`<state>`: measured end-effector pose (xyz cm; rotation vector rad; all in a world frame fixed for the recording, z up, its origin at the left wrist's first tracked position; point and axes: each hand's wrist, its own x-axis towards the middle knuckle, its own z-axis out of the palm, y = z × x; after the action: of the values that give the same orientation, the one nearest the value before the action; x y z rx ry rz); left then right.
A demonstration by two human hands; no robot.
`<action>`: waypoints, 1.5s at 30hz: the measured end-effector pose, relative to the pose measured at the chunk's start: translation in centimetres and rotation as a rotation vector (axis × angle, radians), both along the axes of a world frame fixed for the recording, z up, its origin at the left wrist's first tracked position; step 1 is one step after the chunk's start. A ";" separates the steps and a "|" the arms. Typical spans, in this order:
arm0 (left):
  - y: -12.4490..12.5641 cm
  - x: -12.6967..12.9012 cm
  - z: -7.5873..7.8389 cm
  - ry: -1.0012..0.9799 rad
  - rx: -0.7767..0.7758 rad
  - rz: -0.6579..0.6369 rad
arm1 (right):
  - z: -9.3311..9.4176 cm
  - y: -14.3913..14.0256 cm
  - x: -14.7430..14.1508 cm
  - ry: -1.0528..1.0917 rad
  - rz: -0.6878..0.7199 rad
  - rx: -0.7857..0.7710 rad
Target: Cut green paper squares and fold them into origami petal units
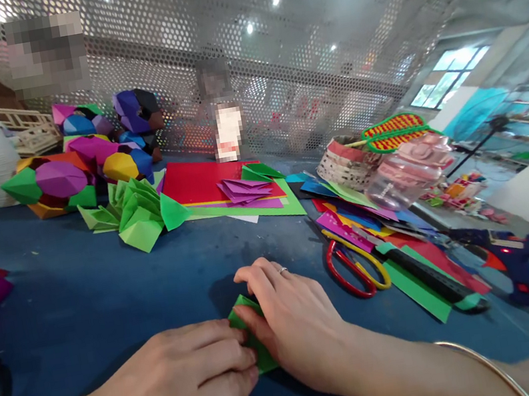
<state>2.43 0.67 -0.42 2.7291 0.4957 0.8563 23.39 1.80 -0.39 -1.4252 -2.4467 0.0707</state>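
At the near edge of the blue counter (pixel 82 289), both hands are pressing down on a small folded piece of green paper (pixel 253 335). The left hand (pixel 183 380) is coming in from the left with fingers curled, its fingertips pinching the paper's left side; the right hand (pixel 295 321), wearing a ring, is lying flat over its right side with fingers spread and thumb tucked against the fold. The paper is sitting directly between the two hands, its long axis running from near to far, and the right hand is covering more of it. Most of the sheet is hidden beneath the fingers, so its exact shape is hard to make out. Just right of the right hand, red-and-yellow-handled scissors (pixel 354 267) are lying among loose coloured paper strips (pixel 406 255), with a blue glue gun (pixel 518 260) near the right edge. Farther back, folded green paper pieces (pixel 138 212) and flat red and green sheets (pixel 211 183) are resting mid-counter, and multicoloured paper polyhedra (pixel 86 163) are standing toward the far left corner.
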 end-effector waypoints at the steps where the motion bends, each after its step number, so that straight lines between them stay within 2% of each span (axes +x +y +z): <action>1: 0.0 0.0 -0.1 -0.005 0.023 0.000 | 0.1 0.1 0.2 0.037 0.001 -0.040; 7: 0.2 0.2 -1.5 -0.109 0.175 0.036 | 1.1 1.1 2.0 0.353 0.049 -0.249; 11: 0.3 0.3 -2.5 -0.136 0.191 0.053 | 1.6 1.3 2.5 0.373 0.083 -0.299; 15: 0.3 0.0 -2.8 -0.081 0.191 0.033 | 1.6 1.4 2.4 0.390 0.070 -0.321; 20: 0.0 -0.7 -2.9 -0.032 0.181 0.073 | 1.1 1.0 2.1 0.253 0.097 -0.237; 24: 0.1 -0.6 -2.9 0.066 0.206 0.035 | 1.0 0.8 1.8 0.142 0.083 -0.222; 28: 0.3 0.1 -2.3 -0.102 0.165 0.057 | 1.1 0.8 1.7 0.095 0.079 -0.218; 33: 0.0 0.2 -1.6 -0.031 0.150 0.046 | 0.7 0.4 1.5 0.020 0.085 -0.117; 37: -0.1 0.5 -1.0 -0.039 0.153 0.077 | 0.3 -0.1 0.9 -0.135 0.073 0.012; 39: 0.0 0.8 -0.6 -0.045 0.162 0.067 | 0.3 -0.3 0.6 -0.190 0.060 0.044; 43: 0.1 0.5 -0.5 -0.172 0.294 0.103 | 0.7 -0.3 0.0 -0.219 0.042 0.035; 45: -0.1 -0.2 -1.2 -0.001 0.243 0.040 | 0.8 -0.4 -0.4 -0.203 0.022 0.022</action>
<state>2.21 0.57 -1.62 2.9458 0.4750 0.9865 23.00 1.42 0.39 -1.4610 -2.6154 -0.1004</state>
